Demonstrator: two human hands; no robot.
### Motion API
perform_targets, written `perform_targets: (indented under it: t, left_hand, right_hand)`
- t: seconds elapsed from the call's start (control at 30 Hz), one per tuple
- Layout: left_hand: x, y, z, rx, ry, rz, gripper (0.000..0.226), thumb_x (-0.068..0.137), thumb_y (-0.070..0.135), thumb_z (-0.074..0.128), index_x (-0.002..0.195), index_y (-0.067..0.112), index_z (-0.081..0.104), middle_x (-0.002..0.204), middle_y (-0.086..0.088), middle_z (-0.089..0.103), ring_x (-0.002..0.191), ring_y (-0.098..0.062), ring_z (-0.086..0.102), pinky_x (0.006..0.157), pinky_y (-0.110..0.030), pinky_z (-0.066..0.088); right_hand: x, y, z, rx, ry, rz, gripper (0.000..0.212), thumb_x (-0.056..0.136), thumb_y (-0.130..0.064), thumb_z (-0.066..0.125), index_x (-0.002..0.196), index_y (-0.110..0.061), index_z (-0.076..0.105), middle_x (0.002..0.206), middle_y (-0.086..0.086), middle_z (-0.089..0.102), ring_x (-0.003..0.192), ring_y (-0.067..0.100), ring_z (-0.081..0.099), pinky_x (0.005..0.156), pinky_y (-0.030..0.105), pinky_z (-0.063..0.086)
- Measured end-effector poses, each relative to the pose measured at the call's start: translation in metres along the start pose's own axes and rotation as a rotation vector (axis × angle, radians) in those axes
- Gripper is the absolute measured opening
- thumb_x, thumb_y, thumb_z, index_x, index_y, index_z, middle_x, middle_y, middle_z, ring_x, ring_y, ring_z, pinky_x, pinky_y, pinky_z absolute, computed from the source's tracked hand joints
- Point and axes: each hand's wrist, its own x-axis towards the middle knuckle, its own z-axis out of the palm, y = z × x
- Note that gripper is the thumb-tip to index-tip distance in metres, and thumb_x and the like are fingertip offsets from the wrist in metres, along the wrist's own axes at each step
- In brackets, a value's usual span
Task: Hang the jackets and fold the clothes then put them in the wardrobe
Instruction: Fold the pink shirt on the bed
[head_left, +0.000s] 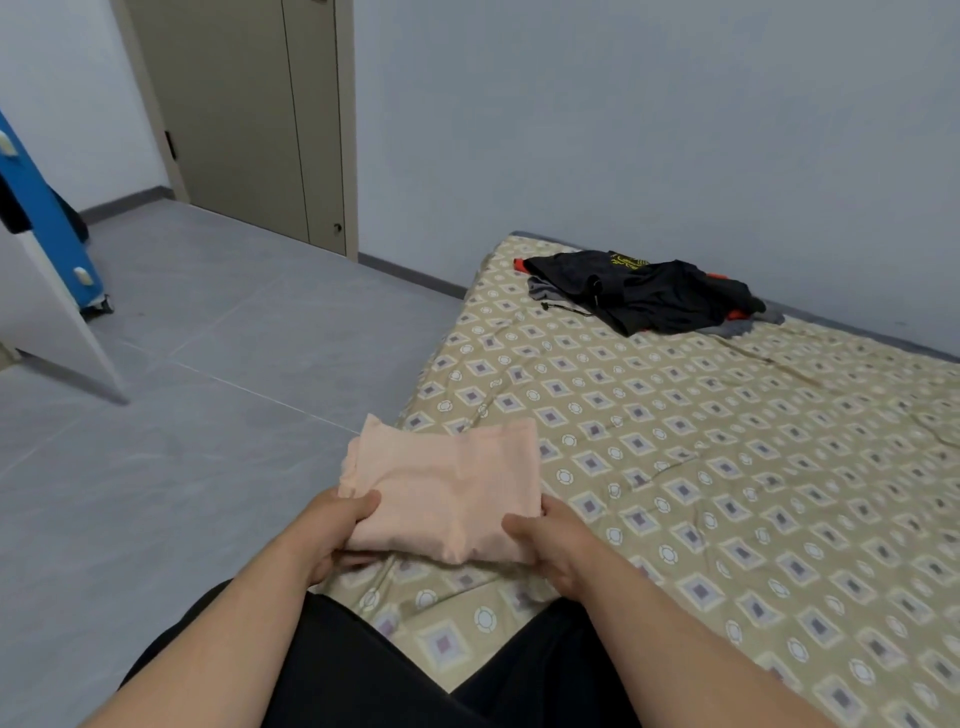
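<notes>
A folded peach garment (447, 493) sits at the near left edge of the patterned mattress (727, 467), held from both ends. The left hand (332, 530) pinches its left side, thumb on top; the right hand (545, 540) grips the right side, fingers curled under. Far across the mattress lies a dark heap of clothes (649, 296). A white wardrobe door (47, 312) stands open at far left.

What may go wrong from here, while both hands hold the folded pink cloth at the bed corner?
1. The left hand and right hand hold the pink cloth only at its near edge; on lifting, the far layers may open and spoil the fold.
2. It sits at the corner of the bed, beside the floor; a loose grip may drop it there.
</notes>
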Motion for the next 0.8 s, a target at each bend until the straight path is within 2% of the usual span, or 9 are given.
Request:
perform_targets:
  t: [0.07,0.17,0.23,0.37,0.47,0.57,0.63,0.73,0.8]
  left_hand:
    - [-0.004,-0.002,-0.002,0.037,0.038,-0.071,0.026,0.097,0.020,0.062,0.119,0.014,0.051,0.116,-0.009,0.059,0.090,-0.030,0.065,0.044,-0.032,0.056]
    - [-0.004,-0.005,-0.003,0.132,0.098,-0.094,0.026,0.098,0.019,0.060,0.120,0.012,0.049,0.121,-0.012,0.056,0.086,-0.026,0.061,0.038,-0.026,0.053]
    - [-0.003,-0.006,-0.002,0.142,0.106,-0.076,0.026,0.098,0.021,0.060,0.120,0.010,0.051,0.112,-0.011,0.059,0.079,-0.024,0.061,0.037,-0.023,0.050]
    - [-0.006,-0.001,-0.001,0.122,0.086,-0.090,0.039,0.097,0.050,0.054,0.105,0.012,0.058,0.081,-0.011,0.064,0.054,-0.021,0.057,0.039,-0.019,0.039]
    - [-0.005,0.001,0.000,0.097,0.062,-0.120,0.026,0.098,0.033,0.057,0.108,0.009,0.059,0.090,-0.011,0.067,0.075,-0.026,0.062,0.057,-0.027,0.048]
    - [-0.001,0.005,0.001,0.138,0.063,-0.088,0.027,0.092,0.013,0.058,0.116,0.000,0.057,0.098,-0.016,0.065,0.081,-0.027,0.060,0.061,-0.028,0.043]
    - [0.004,0.007,0.001,0.097,0.049,-0.065,0.034,0.091,0.016,0.062,0.119,-0.002,0.057,0.102,-0.017,0.067,0.083,-0.027,0.063,0.062,-0.028,0.045]
    - [0.014,0.005,0.004,0.078,0.009,-0.064,0.046,0.089,0.027,0.071,0.122,-0.003,0.059,0.109,-0.017,0.070,0.098,-0.031,0.067,0.085,-0.037,0.054]
    - [0.022,0.004,0.006,0.117,0.007,-0.017,0.042,0.089,0.023,0.071,0.122,0.000,0.059,0.109,-0.014,0.069,0.100,-0.030,0.066,0.091,-0.039,0.053]
  right_hand:
    - [-0.003,0.001,0.001,-0.174,0.049,0.175,0.018,0.089,0.003,0.056,0.106,-0.001,0.058,0.094,0.017,0.061,0.071,0.026,0.059,0.065,0.037,0.054]
    - [0.005,0.001,0.001,-0.229,0.154,0.228,0.017,0.090,0.005,0.044,0.103,-0.001,0.054,0.086,0.017,0.050,0.065,0.023,0.045,0.050,0.028,0.039]
    - [0.004,-0.002,0.003,-0.156,0.177,0.234,0.019,0.083,0.002,0.045,0.099,-0.005,0.054,0.087,0.015,0.049,0.069,0.024,0.043,0.052,0.027,0.036]
    - [-0.002,-0.003,0.002,-0.024,0.161,0.221,0.022,0.069,-0.005,0.044,0.089,-0.006,0.054,0.081,0.014,0.057,0.080,0.033,0.055,0.068,0.038,0.049]
    - [-0.002,-0.003,0.002,0.075,0.136,0.231,0.019,0.075,-0.013,0.044,0.090,-0.010,0.054,0.077,0.011,0.061,0.082,0.032,0.059,0.074,0.039,0.049]
    - [0.006,-0.001,-0.001,0.044,0.117,0.252,0.025,0.087,-0.031,0.053,0.103,-0.011,0.056,0.102,0.015,0.068,0.096,0.039,0.067,0.082,0.047,0.056]
    - [0.014,0.002,-0.003,0.075,0.104,0.286,0.031,0.092,-0.039,0.060,0.107,-0.012,0.057,0.108,0.019,0.068,0.096,0.039,0.067,0.087,0.051,0.056]
    - [0.024,0.004,-0.006,0.073,0.096,0.301,0.032,0.095,-0.037,0.061,0.111,-0.009,0.059,0.109,0.018,0.068,0.098,0.040,0.066,0.091,0.056,0.054]
    - [0.028,0.003,-0.006,-0.006,0.137,0.261,0.032,0.095,-0.032,0.063,0.113,-0.006,0.058,0.109,0.019,0.068,0.097,0.040,0.066,0.089,0.057,0.055]
